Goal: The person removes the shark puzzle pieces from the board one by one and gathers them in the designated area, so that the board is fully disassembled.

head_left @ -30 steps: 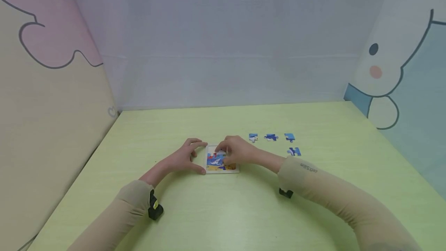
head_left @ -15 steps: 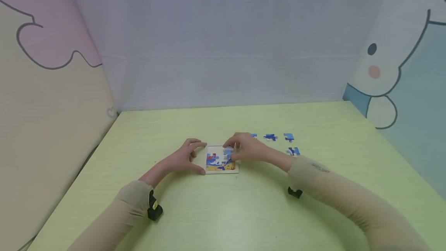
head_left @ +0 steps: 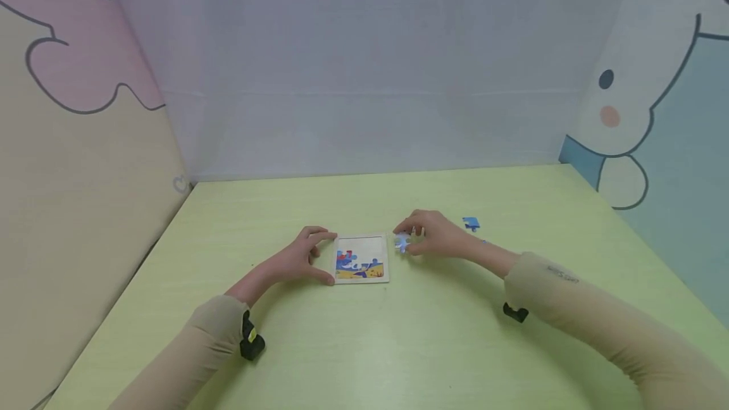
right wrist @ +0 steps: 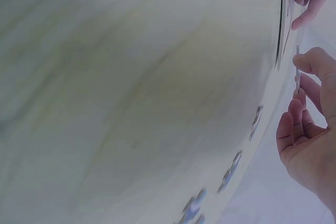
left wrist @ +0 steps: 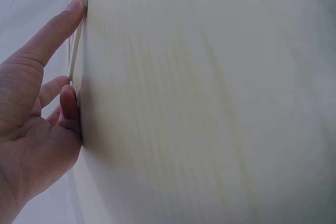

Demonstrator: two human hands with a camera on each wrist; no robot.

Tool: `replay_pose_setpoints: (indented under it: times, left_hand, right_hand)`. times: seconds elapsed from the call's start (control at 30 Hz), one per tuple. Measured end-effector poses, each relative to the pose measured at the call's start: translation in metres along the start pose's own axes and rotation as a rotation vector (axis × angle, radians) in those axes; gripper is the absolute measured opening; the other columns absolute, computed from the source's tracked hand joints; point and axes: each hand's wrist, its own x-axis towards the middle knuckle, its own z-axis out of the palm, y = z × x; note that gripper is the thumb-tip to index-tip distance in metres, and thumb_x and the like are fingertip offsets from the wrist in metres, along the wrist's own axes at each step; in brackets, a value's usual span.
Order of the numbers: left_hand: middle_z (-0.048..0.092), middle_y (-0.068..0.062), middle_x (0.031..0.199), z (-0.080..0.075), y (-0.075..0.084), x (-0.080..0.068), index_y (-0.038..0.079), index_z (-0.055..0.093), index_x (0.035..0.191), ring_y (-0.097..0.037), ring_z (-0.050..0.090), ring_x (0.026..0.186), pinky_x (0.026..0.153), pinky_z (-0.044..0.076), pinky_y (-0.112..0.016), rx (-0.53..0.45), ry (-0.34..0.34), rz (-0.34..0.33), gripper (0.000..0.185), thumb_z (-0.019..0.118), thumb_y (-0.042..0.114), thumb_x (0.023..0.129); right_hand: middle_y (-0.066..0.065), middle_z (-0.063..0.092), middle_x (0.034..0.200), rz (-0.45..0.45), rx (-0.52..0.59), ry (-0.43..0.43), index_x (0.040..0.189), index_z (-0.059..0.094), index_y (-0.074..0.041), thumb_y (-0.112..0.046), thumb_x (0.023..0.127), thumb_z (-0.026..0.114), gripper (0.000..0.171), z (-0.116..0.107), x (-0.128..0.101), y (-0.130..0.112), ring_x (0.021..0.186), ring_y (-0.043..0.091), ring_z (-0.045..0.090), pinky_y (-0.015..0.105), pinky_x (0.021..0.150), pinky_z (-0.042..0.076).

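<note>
A small square puzzle board (head_left: 361, 259) is seen lying flat on the pale green counter (head_left: 364, 340), its lower part filled with coloured pieces and its upper part bare white. The board's left edge is touched by the left hand (head_left: 300, 259), whose fingers (left wrist: 52, 32) are spread and fairly straight, with the thumb at the near corner and a fingertip at the far corner; nothing is gripped by it. Just to the right of the board, a blue-and-white puzzle piece (head_left: 402, 242) is pinched between the thumb and curled fingers (right wrist: 310, 64) of the right hand (head_left: 435, 235), held slightly above the counter and apart from the board. In the right wrist view, the piece appears edge-on as a thin sliver. Beyond the right hand, a loose blue piece (head_left: 471, 224) lies on the counter, and further loose pieces (right wrist: 231, 170) are shown in a row by the right wrist view.
</note>
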Motion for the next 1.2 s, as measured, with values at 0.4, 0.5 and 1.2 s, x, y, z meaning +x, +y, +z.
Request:
replay_pose_setpoints:
  times: [0.4,0.5,1.2]
  left_hand:
    - [0.022,-0.014,0.157,0.002,-0.002,0.001,0.014,0.039,0.152,-0.022,0.046,0.104,0.083,0.041,-0.031,0.000,0.001,0.002,0.095,0.088,0.034,0.073]
    - [0.022,-0.014,0.157,0.002,-0.002,0.000,0.015,0.039,0.151,-0.021,0.046,0.104,0.082,0.041,-0.031,-0.007,0.001,0.001,0.095,0.088,0.035,0.073]
    - [0.021,-0.014,0.157,0.002,-0.002,0.001,0.014,0.039,0.151,-0.020,0.044,0.101,0.081,0.040,-0.031,-0.002,0.002,0.010,0.094,0.088,0.034,0.073]
  right_hand:
    - [0.002,0.066,0.099,0.000,-0.032,0.088,0.117,0.072,-0.011,-0.011,0.082,0.073,0.035,-0.031,-0.028,0.033,0.086,0.022,0.057,0.027,0.072,0.045]
    - [0.002,0.067,0.099,0.004,-0.048,0.097,0.119,0.072,-0.011,-0.012,0.082,0.074,0.036,-0.037,-0.031,0.036,0.087,0.025,0.058,0.031,0.074,0.046]
    - [0.005,0.068,0.100,0.051,-0.012,0.062,0.116,0.073,-0.010,-0.008,0.081,0.074,0.036,-0.032,-0.050,0.047,0.085,0.016,0.054,0.024,0.067,0.044]
